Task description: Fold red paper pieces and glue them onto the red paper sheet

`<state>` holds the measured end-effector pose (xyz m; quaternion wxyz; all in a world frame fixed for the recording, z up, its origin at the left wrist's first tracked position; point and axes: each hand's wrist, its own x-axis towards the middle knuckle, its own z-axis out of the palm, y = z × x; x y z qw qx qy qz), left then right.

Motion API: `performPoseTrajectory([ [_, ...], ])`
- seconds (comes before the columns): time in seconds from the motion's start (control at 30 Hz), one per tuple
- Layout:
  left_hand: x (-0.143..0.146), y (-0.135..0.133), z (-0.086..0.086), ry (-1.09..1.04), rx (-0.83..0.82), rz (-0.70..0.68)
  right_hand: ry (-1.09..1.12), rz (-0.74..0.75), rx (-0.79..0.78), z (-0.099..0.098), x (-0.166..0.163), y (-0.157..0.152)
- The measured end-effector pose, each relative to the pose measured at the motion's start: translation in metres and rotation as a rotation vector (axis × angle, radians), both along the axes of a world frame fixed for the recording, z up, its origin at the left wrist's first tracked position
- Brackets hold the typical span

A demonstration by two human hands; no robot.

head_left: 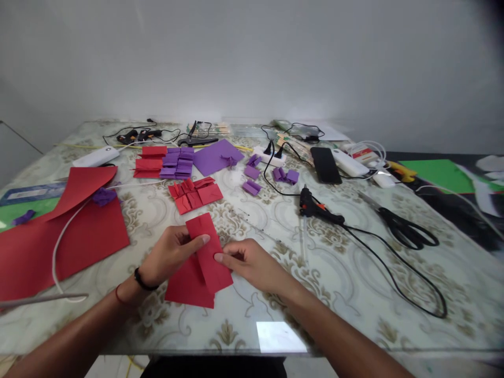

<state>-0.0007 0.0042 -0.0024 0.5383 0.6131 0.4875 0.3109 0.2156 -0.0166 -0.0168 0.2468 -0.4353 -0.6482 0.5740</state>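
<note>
My left hand [173, 252] pinches a folded strip of red paper [208, 257] near its upper left side, thumb on top. My right hand [248, 262] grips the same strip at its right edge between thumb and fingers. Under the strip a flat red paper piece [187, 289] lies on the table, partly covered. Just beyond my hands rests a group of folded red paper pieces [196, 194]. Farther back are more red folded pieces [151, 161], side by side with purple folded pieces [177, 163].
Large red sheets [90, 231] and a white cable [59, 247] lie left. A hot glue gun [321, 207] and black scissors [405, 226] lie right, the gun's cord looping forward. Behind stand a power strip [270, 156], a phone [325, 165] and a purple sheet [216, 156].
</note>
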Motion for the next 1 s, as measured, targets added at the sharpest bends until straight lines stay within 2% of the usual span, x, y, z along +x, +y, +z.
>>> performPoseTrajectory([
  [0.2, -0.0002, 0.0007, -0.0030, 0.007, -0.110, -0.136, -0.007, -0.037, 0.006, -0.0022, 0.0018, 0.0006],
  [0.47, -0.0008, 0.0009, -0.0039, -0.012, -0.072, -0.096, -0.019, -0.069, 0.053, 0.0005, -0.0001, -0.0006],
  [0.63, -0.0002, -0.0014, -0.0078, -0.001, -0.048, -0.086, 0.104, -0.157, 0.074, 0.0009, -0.0014, -0.0009],
  [0.83, 0.0013, -0.0023, -0.0077, -0.020, -0.066, -0.121, 0.154, -0.182, 0.057, -0.0002, -0.0022, -0.0001],
  [1.0, 0.0032, -0.0034, -0.0055, 0.004, -0.057, -0.151, 0.182, -0.171, 0.106, 0.0017, -0.0014, -0.0007],
])
